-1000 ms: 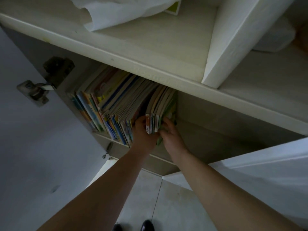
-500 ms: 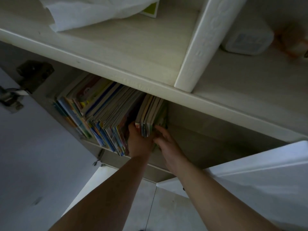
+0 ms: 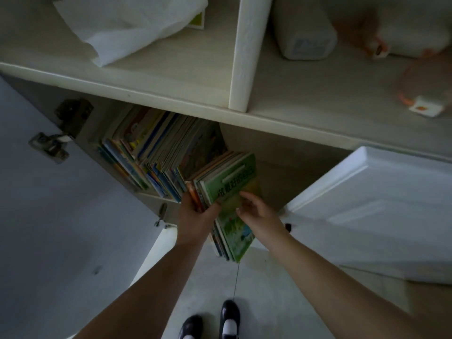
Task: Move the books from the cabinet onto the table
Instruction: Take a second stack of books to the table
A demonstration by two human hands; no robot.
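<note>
Left hand (image 3: pixel 195 221) grips a bundle of books (image 3: pixel 227 204) from the left side, thumb curled over the green front cover, other fingers behind. Right hand (image 3: pixel 259 216): fingers loosely bent, tips touching the cover's right part; a firm hold can't be told. Bundle sticks half out past the front edge of the lower shelf (image 3: pixel 156 198), tilted, btw. both hands. Remaining books (image 3: pixel 151 152) stand packed at shelf's left end. Open cabinet doors flank it: left door (image 3: pixel 49 228), right door (image 3: pixel 381 206). Upper shelf holds a white bag (image 3: pixel 132 25) & a jar (image 3: pixel 303 28).
</note>
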